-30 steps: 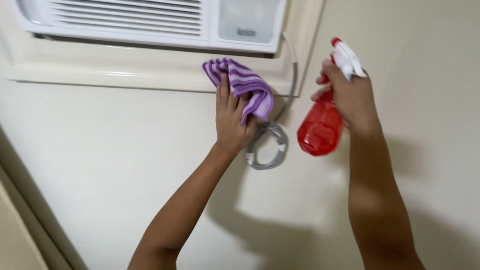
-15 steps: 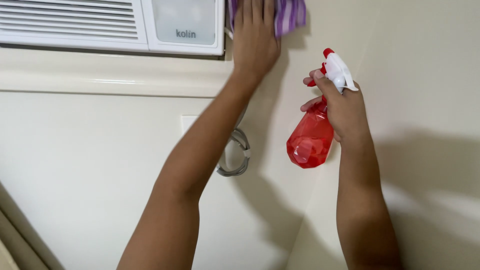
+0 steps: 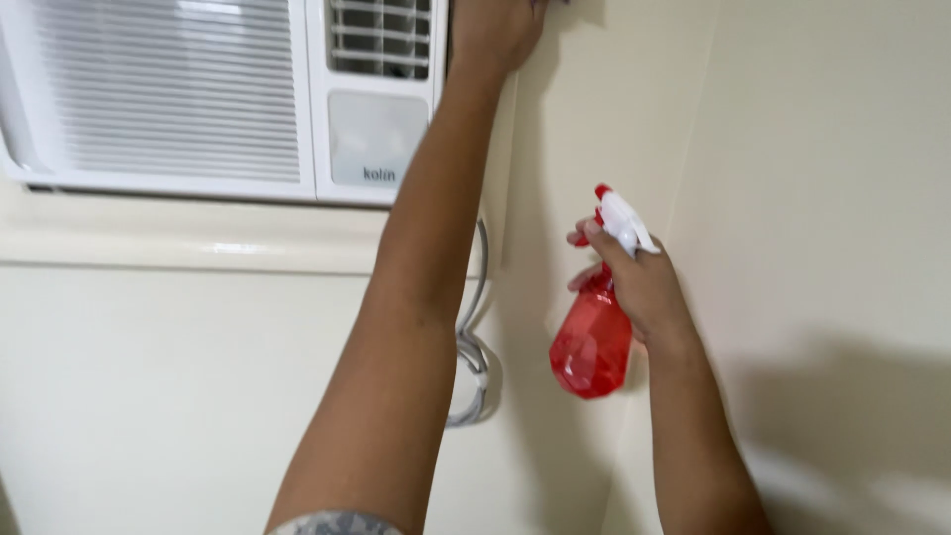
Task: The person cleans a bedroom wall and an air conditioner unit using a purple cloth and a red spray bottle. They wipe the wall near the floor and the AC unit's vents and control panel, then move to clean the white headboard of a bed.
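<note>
My left hand (image 3: 495,35) reaches up along the right side of a white window air conditioner (image 3: 198,99). Its fingers are cut off by the top edge of the view. The purple striped cloth it pressed to the wall a moment ago is now out of view above the frame. My right hand (image 3: 639,287) grips a red spray bottle (image 3: 591,347) by its neck. One finger lies by the white trigger head, and the nozzle points up and left. The bottle hangs close to the cream wall, right of my left forearm.
A grey power cord (image 3: 474,367) loops down the wall below the air conditioner, behind my left forearm. A cream ledge (image 3: 178,248) runs under the unit. Two cream walls meet in a corner (image 3: 684,178) just right of the bottle.
My left hand has slid up the wall with the cloth, from below the air conditioner to beside its top. The view has tilted up and moved closer. The bottle has stayed at about the same height.
</note>
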